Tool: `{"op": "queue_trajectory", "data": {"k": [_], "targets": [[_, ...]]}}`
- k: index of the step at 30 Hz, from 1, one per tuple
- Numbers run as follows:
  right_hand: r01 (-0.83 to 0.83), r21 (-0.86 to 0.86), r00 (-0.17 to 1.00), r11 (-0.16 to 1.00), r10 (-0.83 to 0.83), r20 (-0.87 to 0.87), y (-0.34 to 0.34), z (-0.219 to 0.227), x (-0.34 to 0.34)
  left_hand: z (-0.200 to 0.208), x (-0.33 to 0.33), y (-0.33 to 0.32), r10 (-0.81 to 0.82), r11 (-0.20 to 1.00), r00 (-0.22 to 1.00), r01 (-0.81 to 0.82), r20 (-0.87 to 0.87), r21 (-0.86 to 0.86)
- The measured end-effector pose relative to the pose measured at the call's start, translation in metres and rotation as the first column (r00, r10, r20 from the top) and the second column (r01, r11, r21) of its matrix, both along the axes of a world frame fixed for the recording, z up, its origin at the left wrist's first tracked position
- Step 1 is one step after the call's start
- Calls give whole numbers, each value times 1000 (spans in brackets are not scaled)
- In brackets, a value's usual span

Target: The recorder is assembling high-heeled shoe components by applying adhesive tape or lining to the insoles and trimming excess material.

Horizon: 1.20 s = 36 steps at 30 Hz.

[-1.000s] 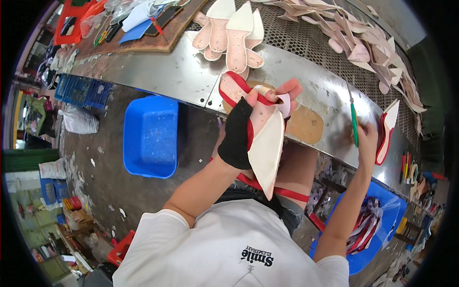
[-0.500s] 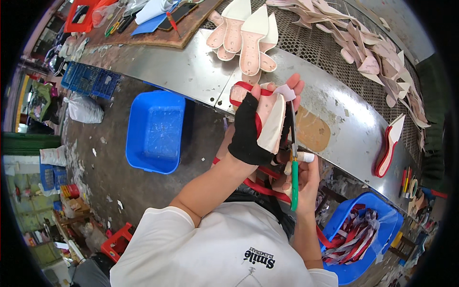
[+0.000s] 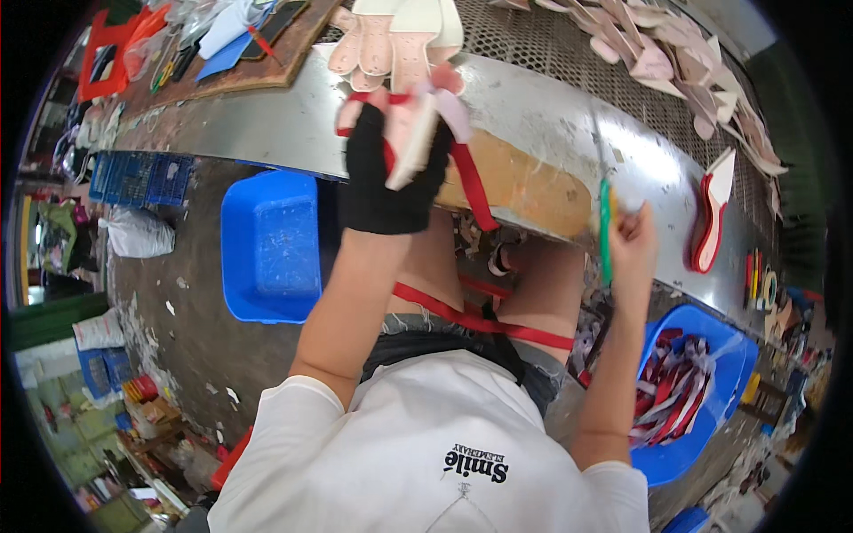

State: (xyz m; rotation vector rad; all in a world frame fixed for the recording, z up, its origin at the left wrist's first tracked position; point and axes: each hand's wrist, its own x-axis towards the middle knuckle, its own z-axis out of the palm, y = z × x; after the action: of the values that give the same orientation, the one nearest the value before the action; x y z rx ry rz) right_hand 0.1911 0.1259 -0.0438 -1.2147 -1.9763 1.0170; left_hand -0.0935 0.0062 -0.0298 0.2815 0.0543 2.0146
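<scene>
My left hand [image 3: 391, 178], in a black fingerless glove, grips a pink-and-white shoe insole [image 3: 416, 142] above the bench's near edge. Red edging runs along the insole, and a red strip [image 3: 474, 191] dangles from its right side. A pale piece lies by the fingertips; motion blurs it. My right hand [image 3: 634, 240] is off to the right, closed around green-handled scissors [image 3: 607, 233], also smeared. Another red strip [image 3: 480, 322] lies across my lap. Just beyond my left hand, several pink-and-white insoles [image 3: 400, 40] overlap on the bench.
The metal bench [image 3: 533, 107] carries a brown worn board [image 3: 524, 182] at its near edge. One red-edged insole [image 3: 713, 213] lies at right. More insoles pile on the mesh [image 3: 653, 58]. Blue tubs stand left [image 3: 271, 249] and right [image 3: 653, 457], the latter holding red scraps.
My right hand has swung right, carrying the scissors away from the insole. My left hand has moved left and farther over the bench with the insole; a red strip now shows hanging from it.
</scene>
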Motion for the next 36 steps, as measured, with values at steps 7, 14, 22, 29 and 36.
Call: {"op": "queue_trajectory", "data": {"k": [7, 14, 22, 29, 36], "targets": [[-360, -249, 677, 899, 67, -733, 19, 42, -26, 22, 40, -4, -260, 937, 808, 79, -529, -341], [-854, -91, -168, 512, -438, -883, -21, 69, -68, 26, 117, -3, -437, 816, 588, -59, -681, -575], [-854, -65, -192, 517, -429, -883, -31, 73, -71, 29, 113, 7, -321, 851, 546, -192, -774, -488], [-180, -266, 834, 947, 4, -552, -18, 50, -27, 31, 94, 8, -277, 828, 876, 9, -394, -561], [-296, -80, 820, 952, 210, -532, -57, 51, -35, 38, 87, 3, -151, 838, 824, -187, -547, -513]]}}
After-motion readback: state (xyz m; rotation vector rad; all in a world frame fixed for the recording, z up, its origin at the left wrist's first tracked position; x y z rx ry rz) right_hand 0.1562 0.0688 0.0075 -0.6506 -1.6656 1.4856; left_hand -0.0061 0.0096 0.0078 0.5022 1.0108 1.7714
